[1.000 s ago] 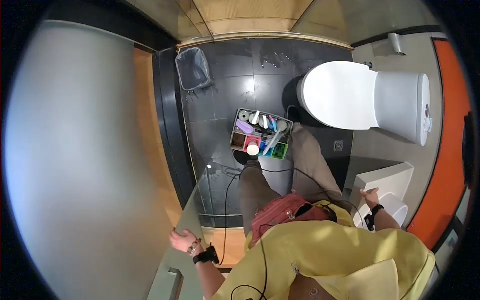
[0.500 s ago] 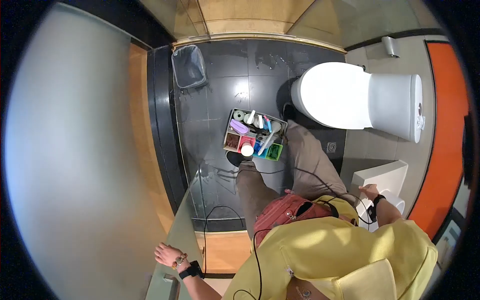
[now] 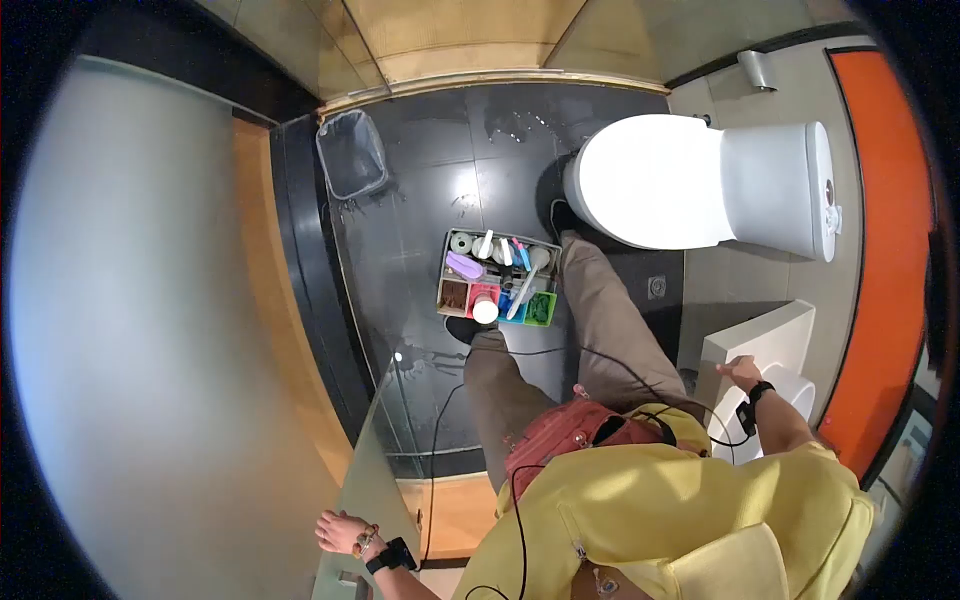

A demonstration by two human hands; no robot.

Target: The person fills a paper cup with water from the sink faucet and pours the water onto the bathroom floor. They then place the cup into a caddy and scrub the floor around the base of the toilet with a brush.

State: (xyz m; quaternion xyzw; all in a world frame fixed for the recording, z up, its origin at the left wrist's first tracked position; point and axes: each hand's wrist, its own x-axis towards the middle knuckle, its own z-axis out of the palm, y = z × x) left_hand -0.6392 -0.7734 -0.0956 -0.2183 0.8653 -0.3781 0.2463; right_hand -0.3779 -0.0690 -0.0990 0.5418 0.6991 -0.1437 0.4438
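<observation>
Your left hand hung at 7 o'clock near the edge of the greenish frosted-glass door, its fingers loosely parted; nothing showed in it, and contact with the glass could not be confirmed. Your right hand, between 3 and 4 o'clock, was part-open at the near corner of the pale, flat-sided wall fixture. No held item showed; grip or light touch, could not tell.

Handling, as judged: a balanced stance with light, flat-fingered support suited this position better than a hard pull on either surface. The thin black cable needed slack and clearance from the door edge. Footing called for care, given wet marks on the dark tiled floor.

Containers: the grey plastic divided caddy sat on the floor near centre, just beside your left shoe. Its far row held upright bottles, some white-topped; a purple object lay at its 10 o'clock. The near row ran brown, red, blue, green, with a white round-topped container at the red section. A grey long-handled tool lay slantwise across. The lined waste bin stood between 10 and 11 o'clock, contents unclear.
</observation>
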